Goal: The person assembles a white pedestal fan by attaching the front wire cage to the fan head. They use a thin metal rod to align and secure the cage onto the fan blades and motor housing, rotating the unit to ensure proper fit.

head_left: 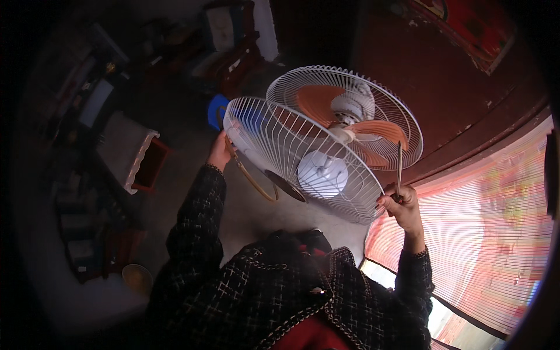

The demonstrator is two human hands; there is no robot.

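Observation:
A standing fan with orange blades [379, 129] and a white rear guard [415, 131] is in front of me. Its detached front grille [256, 125], a white wire dome, is tilted between my hands, apart from the blades at its near side. My left hand [219, 153] is closed on the grille's left rim. A tan, narrow curved band [251, 179] hangs beside that hand. My right hand [405, 207] pinches the right rim, and a slim metal rod [399, 166] stands up from its fingers. Below, the fan's round white base [322, 175] shows through the wires.
A low table with a pale cloth [125, 149] stands at left, near a blue object [217, 111] by the grille. Cushioned chairs [224, 35] are at the back. Along the right hangs a reddish striped curtain [461, 245], below a dark red surface [455, 99].

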